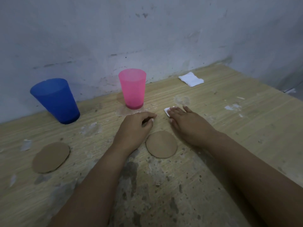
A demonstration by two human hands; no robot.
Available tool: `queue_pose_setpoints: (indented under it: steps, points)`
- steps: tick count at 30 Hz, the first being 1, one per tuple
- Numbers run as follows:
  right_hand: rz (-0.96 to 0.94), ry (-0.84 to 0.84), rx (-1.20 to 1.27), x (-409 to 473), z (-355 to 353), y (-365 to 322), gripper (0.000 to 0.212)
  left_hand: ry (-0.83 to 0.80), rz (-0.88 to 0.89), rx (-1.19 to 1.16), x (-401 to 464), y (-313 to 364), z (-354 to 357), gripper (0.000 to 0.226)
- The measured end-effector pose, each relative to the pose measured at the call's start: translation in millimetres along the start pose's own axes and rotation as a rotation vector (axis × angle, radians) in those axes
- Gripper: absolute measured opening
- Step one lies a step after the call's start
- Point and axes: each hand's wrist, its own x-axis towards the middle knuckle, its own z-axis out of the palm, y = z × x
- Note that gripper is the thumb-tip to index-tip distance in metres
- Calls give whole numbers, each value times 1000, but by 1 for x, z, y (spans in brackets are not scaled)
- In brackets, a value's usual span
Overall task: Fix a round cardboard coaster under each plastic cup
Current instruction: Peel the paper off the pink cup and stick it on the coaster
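Note:
A pink plastic cup (132,88) stands upright near the wall, and a blue plastic cup (55,100) stands to its left. Two round cardboard coasters lie flat on the table: one (161,144) between my wrists, the other (51,157) at the front left. My left hand (136,126) rests on the table in front of the pink cup with fingers curled; nothing shows in it. My right hand (185,119) lies flat, fingers spread, its fingertips on a small white piece (166,110).
A folded white pad (191,79) lies at the back right by the wall. The wooden tabletop (246,128) is worn, with peeled patches and white flecks. The wall runs along the back and turns at the right corner.

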Motion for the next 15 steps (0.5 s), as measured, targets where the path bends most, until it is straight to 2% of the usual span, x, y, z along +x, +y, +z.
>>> queue_pose_setpoints:
  steps: [7, 12, 15]
  points:
    - [-33, -40, 178, 1, -4, -3, 44, 13, 14, 0, 0, -1, -1, 24]
    - [-87, -17, 37, -37, -4, 14, 67, 11, -3, -5, 0, 0, -1, 24]
    - [-36, -14, -19, -45, -9, 20, 69, 6, -9, -8, 0, 0, -1, 24]
